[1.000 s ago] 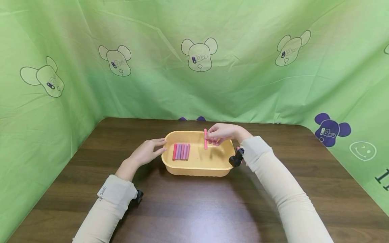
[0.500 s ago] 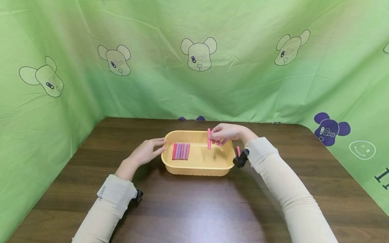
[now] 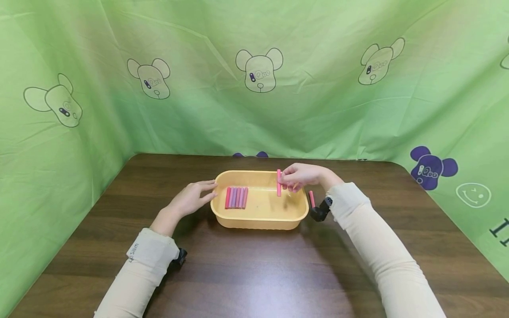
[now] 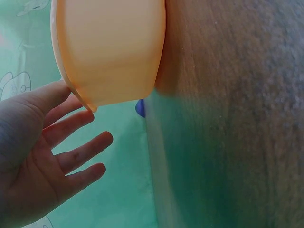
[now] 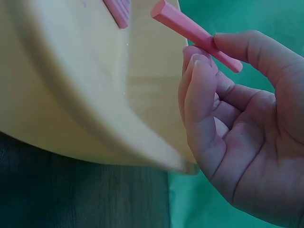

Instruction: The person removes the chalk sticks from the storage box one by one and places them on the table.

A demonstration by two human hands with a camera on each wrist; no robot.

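Note:
A yellow basin (image 3: 258, 224) stands on the table with a row of pink and purple sticks (image 3: 237, 198) lying side by side in its left part. My left hand (image 3: 191, 198) is at the basin's left end, fingers nearly straight, thumb and fingertips at the rim; the left wrist view shows the hand (image 4: 42, 147) with its fingers spread. Over the right part of the basin, my right hand (image 3: 302, 176) pinches a pink stick (image 3: 279, 183) between thumb and fingertips. Up close, this faceted pink stick (image 5: 185, 28) is tilted, its far end pointing toward the basin.
Another pink stick (image 3: 312, 198) lies on the brown wooden table (image 3: 238, 274) just right of the basin, partly hidden by the right wrist camera (image 3: 321, 210). A green printed cloth (image 3: 254, 123) hangs behind the table and along its sides.
My right hand has moved a little to the right above the basin, carrying the pink stick. The stick outside the basin has come into view. My left hand stays put.

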